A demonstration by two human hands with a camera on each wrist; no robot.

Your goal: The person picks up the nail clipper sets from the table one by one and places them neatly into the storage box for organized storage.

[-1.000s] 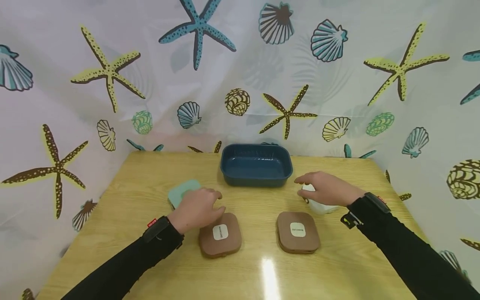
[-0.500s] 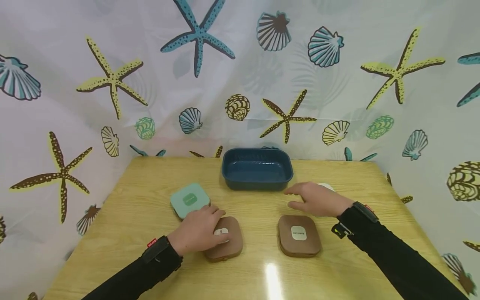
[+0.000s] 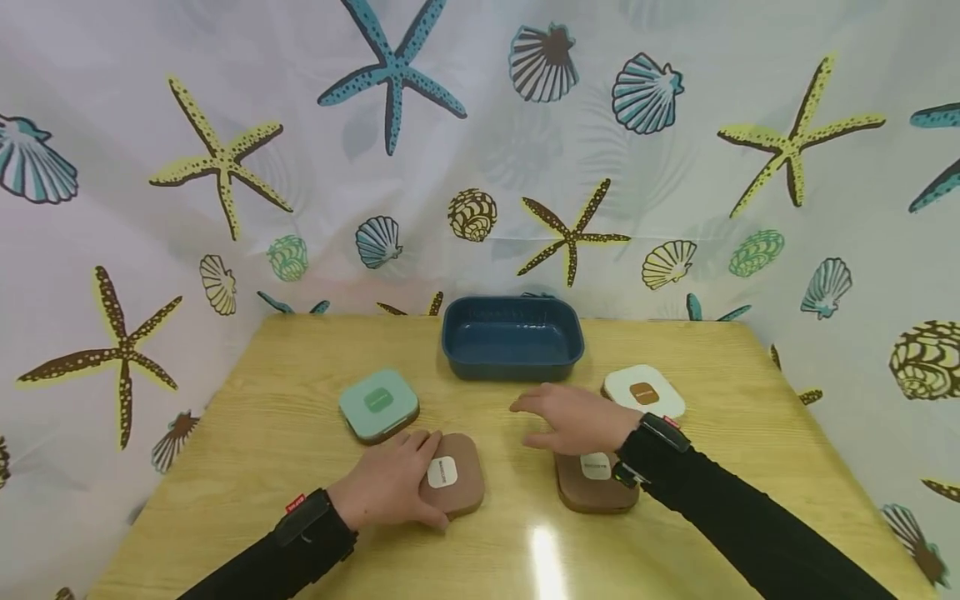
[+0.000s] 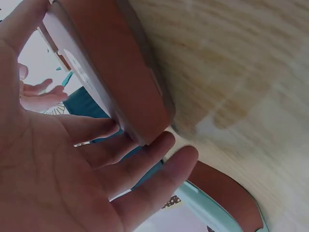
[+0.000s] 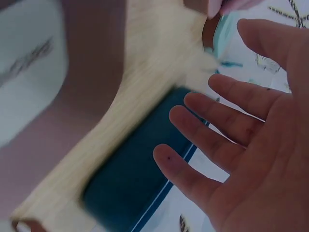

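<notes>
Left brown box (image 3: 461, 477) lies label up on a wooden table (image 3: 487, 562), held by the left hand (image 3: 390, 479), its thumb at the near edge and fingertips at the far corner. An even squeeze, low on the sides, would likely serve best. The right hand (image 3: 581, 419) hangs wide-fingered, holding nothing, partly hiding the right brown box (image 3: 596, 493). A mint box (image 3: 378, 404) sits just beyond the left fingers, probably limiting their room; a blue bin (image 3: 513, 369) stands farther back, a white box (image 3: 637, 385) to its right.

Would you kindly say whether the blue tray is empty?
Empty: the head view shows only bare inner surfaces in the blue tray.
</notes>
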